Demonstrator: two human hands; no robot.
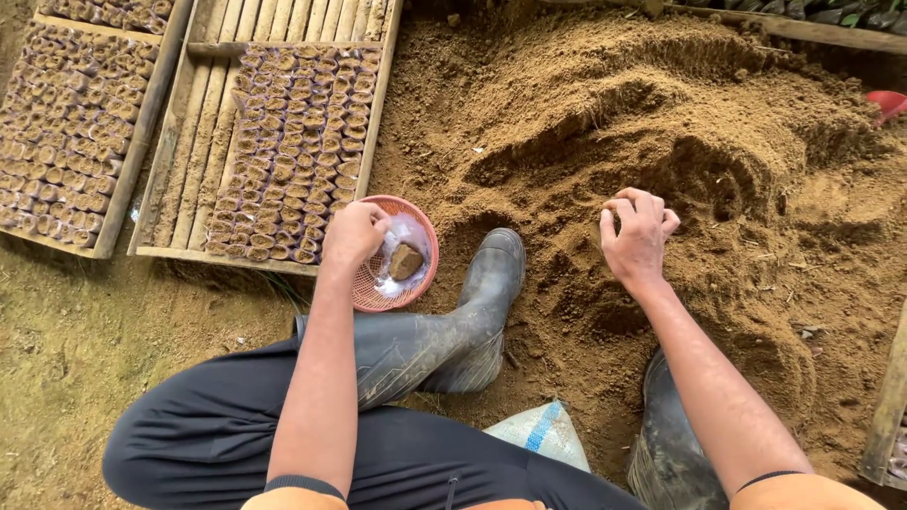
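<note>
— Where is the left hand?

— Over the near rim of a round pink basket, fingers curled together around clear plastic bags; whether it truly pinches one I cannot tell. A brown lump of soil lies in the basket, just right of that hand.

— And the right hand?

— Well apart from the left, hanging over the heap of loose brown soil, fingers bent in a loose claw, holding nothing that I can see.

— What lies around them?

— Beyond the left hand, a bamboo tray packed with rows of small soil-filled bags, and a second tray further left. Between the hands, a dark rubber boot points toward the heap; below the right forearm is another boot. A white woven sack lies near the legs.
</note>
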